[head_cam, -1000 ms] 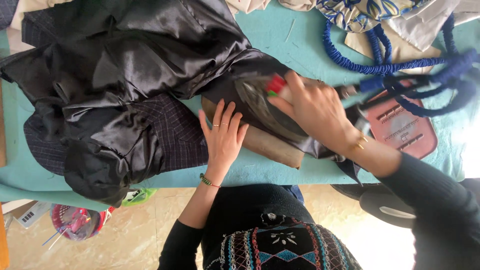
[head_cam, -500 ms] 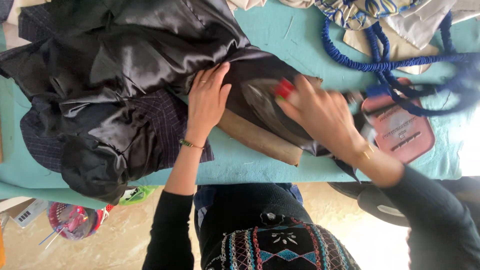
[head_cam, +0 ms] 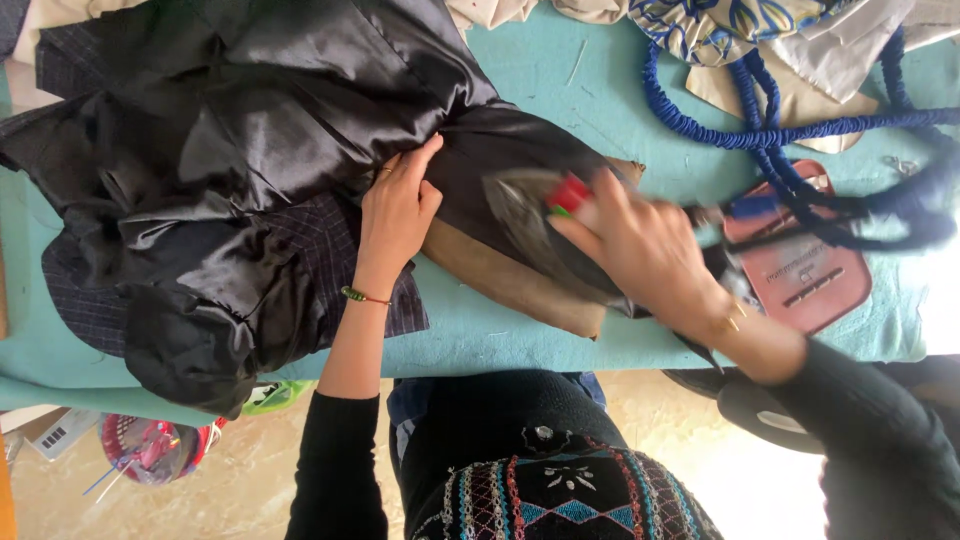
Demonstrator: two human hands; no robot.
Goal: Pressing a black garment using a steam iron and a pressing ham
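While pressing w/ iron (head_cam: 545, 225) gripped in right hand (head_cam: 640, 250) | left hand (head_cam: 398, 205) open, flat on black jacket (head_cam: 250, 130) on counter (head_cam: 560, 90) | satin lining likely slippery, limp; pin by seam | iron prob heavy, hot – handle only

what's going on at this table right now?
A person is ironing a dark garment on a teal table. The right hand has its grip on an iron, pressed on the fabric over a brown pad. The left hand lies flat on the satin lining. A blue cord trails beside a red iron rest.
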